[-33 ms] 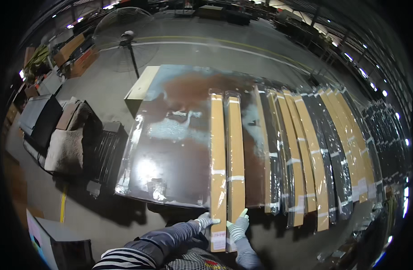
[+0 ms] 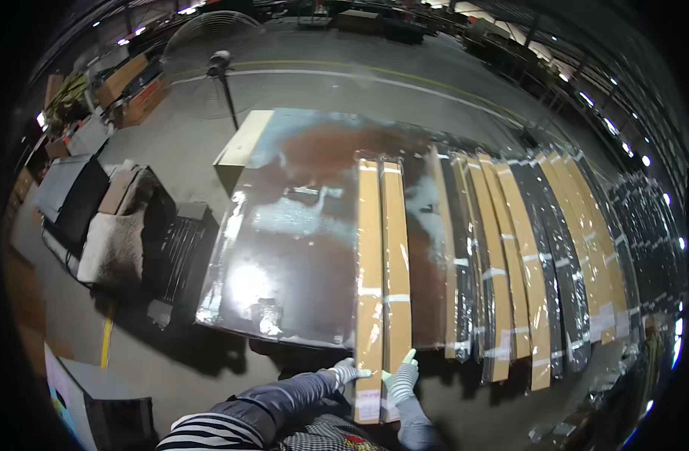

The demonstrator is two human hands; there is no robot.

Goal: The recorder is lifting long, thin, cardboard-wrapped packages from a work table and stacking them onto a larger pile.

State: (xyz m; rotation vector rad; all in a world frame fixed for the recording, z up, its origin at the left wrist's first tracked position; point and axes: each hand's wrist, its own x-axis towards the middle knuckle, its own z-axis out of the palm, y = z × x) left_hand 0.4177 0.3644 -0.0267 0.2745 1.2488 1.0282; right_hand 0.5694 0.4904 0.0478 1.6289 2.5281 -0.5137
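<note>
Two long, narrow cardboard packages in clear film lie side by side, their near ends jutting past the table's front edge. My left hand (image 2: pixel 347 372), in a pale striped glove, grips the outer edge of the left package (image 2: pixel 369 259), its thumb resting on top. The right package (image 2: pixel 396 263) is held along its right edge by my right hand (image 2: pixel 401 379), with the thumb over the top and a finger pointing forward. Both hands are closed near the close ends. The fingers beneath are hidden. White tape bands cross both packages, and a pale label (image 2: pixel 368 404) sits on the left one.
The packages lie on a large dark, worn tabletop (image 2: pixel 307 259). More film-wrapped tan and black strips (image 2: pixel 536 274) lie in a row on the right. A standing fan (image 2: pixel 220 64) is beyond the table. At left are a cloth-covered stack (image 2: pixel 115 244) and a dark box (image 2: pixel 119 421).
The table and packages appear shifted slightly to the right in the picture. Both hands keep the same hold on the packages.
</note>
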